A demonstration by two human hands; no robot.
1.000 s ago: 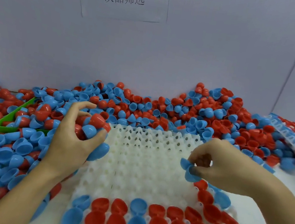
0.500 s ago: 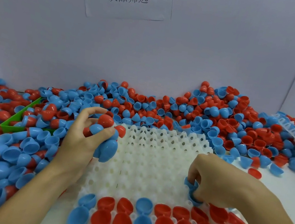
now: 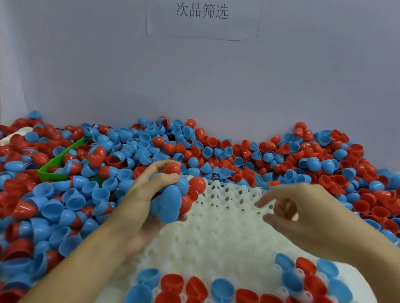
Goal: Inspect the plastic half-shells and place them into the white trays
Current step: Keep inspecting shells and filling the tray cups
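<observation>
- Since half a second earlier, the right hand (image 3: pixel 307 217) had lifted off the tray's right side, where it had been pressing a blue shell down, and now hovered over the tray (image 3: pixel 223 224) with nothing in it.
- Its fingers (image 3: pixel 269 197) were loosely curled and spread, pointing left toward the other hand.
- The left hand (image 3: pixel 148 201) had shifted right, above the tray's far left corner, its fingers curled round a handful of shells (image 3: pixel 172 199), blue and red.
- The tray's two near rows and part of its right side held red and blue shells, open side up; the middle pockets were bare.
- A pile (image 3: pixel 245 156) of loose shells lay behind and left of the tray, against a white wall.
- A green bin (image 3: pixel 58 167) sat half buried in the pile, left of the tray.
- A paper sign (image 3: pixel 200 0) with Chinese characters hung on the wall.
</observation>
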